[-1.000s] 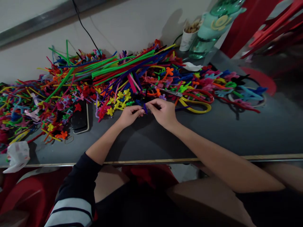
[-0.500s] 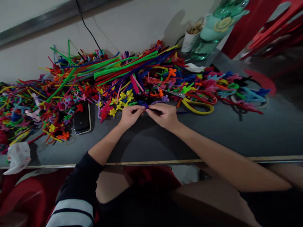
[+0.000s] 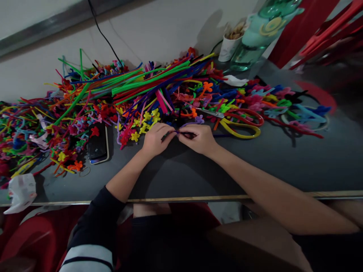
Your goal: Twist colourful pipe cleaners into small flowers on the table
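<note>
Presently, head view: one downward look at a grey table (image 3: 295,162); places below are taken from the scissors (image 3: 221,114).
Left hand (image 3: 155,139): left of the scissors; thumb and fingers pinched together on a purple stem (image 3: 177,132).
Right hand (image 3: 199,139): nearer the scissors, on their left; fingertips clamped on the same stem, close beside the opposite tips.
Purple stem: left of the scissors, bridging the two pinches; only a short stretch shows, the rest being covered by fingers.
Purple strand (image 3: 222,135): emerges past the right hand, on the near side of the scissors' blades, and reaches the yellow handle; whether it belongs to the held stem cannot be told.
Pile (image 3: 149,81): coloured stems and flowers left of, behind and right of the scissors.
Phone (image 3: 98,145): well left of the scissors, a red flower (image 3: 94,131) on top.
Grip risk: with so little stem exposed, uneven finger pressure could let it slip or untwist.
Snag risk: should the strand be part of it, a pull could catch the yellow handle and shift the scissors.
Mix-up risk: a dropped stem could be lost among the pile's similar colours, dim light adding to it.
</note>
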